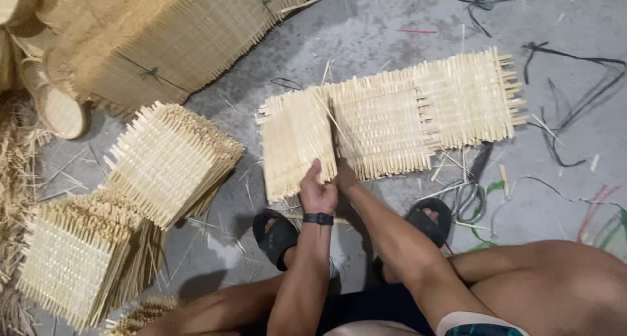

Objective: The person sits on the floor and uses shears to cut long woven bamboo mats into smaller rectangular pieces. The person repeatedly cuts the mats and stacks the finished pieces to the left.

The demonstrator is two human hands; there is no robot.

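Note:
Pale woven bamboo mats lie overlapped in a row on the grey concrete floor in front of me. My left hand [317, 191], with a black band on the wrist, grips the lower right edge of the leftmost mat [294, 140], lifting it slightly. My right hand [344, 174] is partly hidden under the front edge of the middle mat [382, 128] and seems to hold it. A third mat [467, 97] lies at the right end of the row.
Two stacks of similar mats [171, 161] [68, 261] stand at the left. A large bundle of mats [196, 32] fills the top left. My feet in black sandals [277, 235] [431, 220] rest below the row. Black and coloured strings [575, 107] litter the floor at right.

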